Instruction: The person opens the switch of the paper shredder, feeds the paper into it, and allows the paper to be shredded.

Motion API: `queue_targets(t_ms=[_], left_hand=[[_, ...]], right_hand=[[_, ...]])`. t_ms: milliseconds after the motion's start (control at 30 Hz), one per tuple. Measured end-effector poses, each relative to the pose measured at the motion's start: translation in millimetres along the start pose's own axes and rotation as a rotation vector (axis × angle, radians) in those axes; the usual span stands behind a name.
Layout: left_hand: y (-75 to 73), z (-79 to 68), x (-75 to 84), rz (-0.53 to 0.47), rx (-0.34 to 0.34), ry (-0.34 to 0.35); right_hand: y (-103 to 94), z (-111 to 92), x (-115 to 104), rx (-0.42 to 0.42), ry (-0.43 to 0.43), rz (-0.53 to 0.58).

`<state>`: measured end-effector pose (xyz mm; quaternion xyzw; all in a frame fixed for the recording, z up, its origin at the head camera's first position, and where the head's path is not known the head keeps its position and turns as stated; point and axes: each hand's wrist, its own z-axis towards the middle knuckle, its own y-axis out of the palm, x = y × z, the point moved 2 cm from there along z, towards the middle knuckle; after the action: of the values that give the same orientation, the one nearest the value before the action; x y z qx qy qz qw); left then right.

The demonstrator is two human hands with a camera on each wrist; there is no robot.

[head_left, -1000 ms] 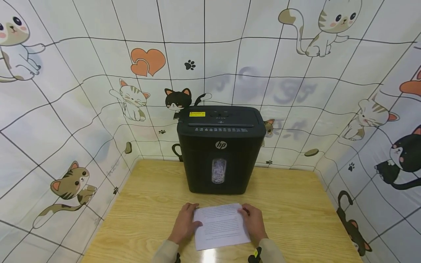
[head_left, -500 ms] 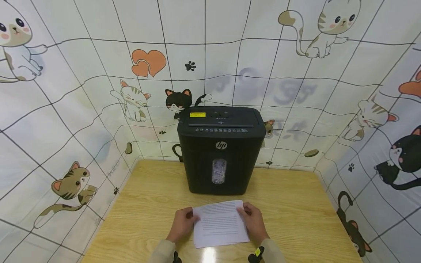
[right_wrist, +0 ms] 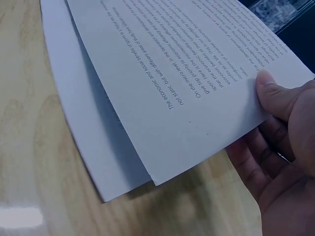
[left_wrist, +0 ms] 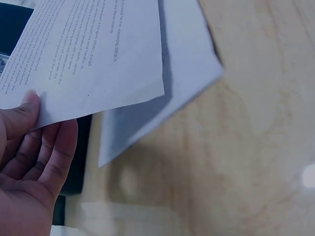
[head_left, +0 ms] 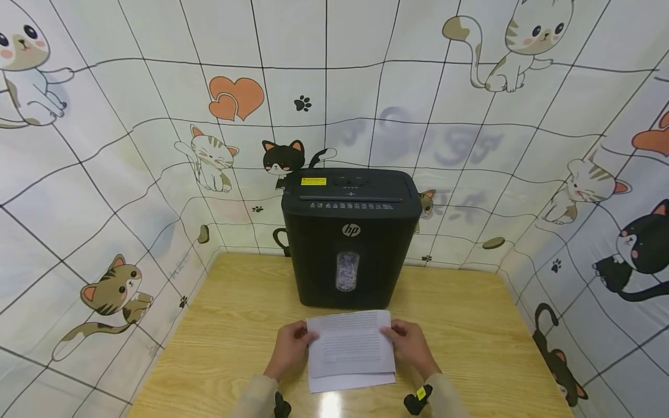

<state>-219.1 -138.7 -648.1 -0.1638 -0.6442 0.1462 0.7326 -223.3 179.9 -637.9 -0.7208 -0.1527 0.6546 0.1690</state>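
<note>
A printed sheet of paper (head_left: 350, 342) is held up at both side edges, thumbs on top and fingers beneath. My left hand (head_left: 289, 348) pinches its left edge, and my right hand (head_left: 413, 347) pinches the right one. Below it lies a stack of paper (head_left: 352, 383) on the table, its near edge sticking out. In the left wrist view the sheet (left_wrist: 108, 54) stands apart from the stack (left_wrist: 189, 54), with a shadow between them. The right wrist view shows the same gap beside the sheet's corner, with the right thumb (right_wrist: 270, 93) pressed on the text side.
Behind the paper stands a black HP paper shredder (head_left: 350, 244), with a feed slot on top and a small window showing shreds. The wooden table (head_left: 235, 302) meets walls hung with cat-print cloth (head_left: 130, 191) on the left, back and right.
Both hands have shifted their grip, and the top sheet has come up and forward from the stack toward the shredder. The stack's near edge now shows below it.
</note>
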Motion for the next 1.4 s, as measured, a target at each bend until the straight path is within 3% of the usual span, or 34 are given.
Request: queue_targets(t_ms=[400,633,867,1033,1400], left_hand=[[-17.9,15.4,30.5,-0.020,0.010,-0.006],[-25.8,19.0,46.4,-0.029,0.050,0.055],[-35.4,28.9,65.4,-0.010,0.100,0.102],[-41.9,35.0,79.5,-0.017,0.101,0.096],[-54.8,46.5,102.6,-0.061,0.116,0.100]], right_hand=[[-16.2,5,-28,0.002,-0.039,-0.068],[-22.7,6,-43,0.012,-0.055,-0.048],[-33.4,11,-63,0.032,-0.132,-0.040],[-41.9,13,-75,0.038,-0.200,-0.032],[-56.9,20,-104,0.037,-0.256,-0.049]])
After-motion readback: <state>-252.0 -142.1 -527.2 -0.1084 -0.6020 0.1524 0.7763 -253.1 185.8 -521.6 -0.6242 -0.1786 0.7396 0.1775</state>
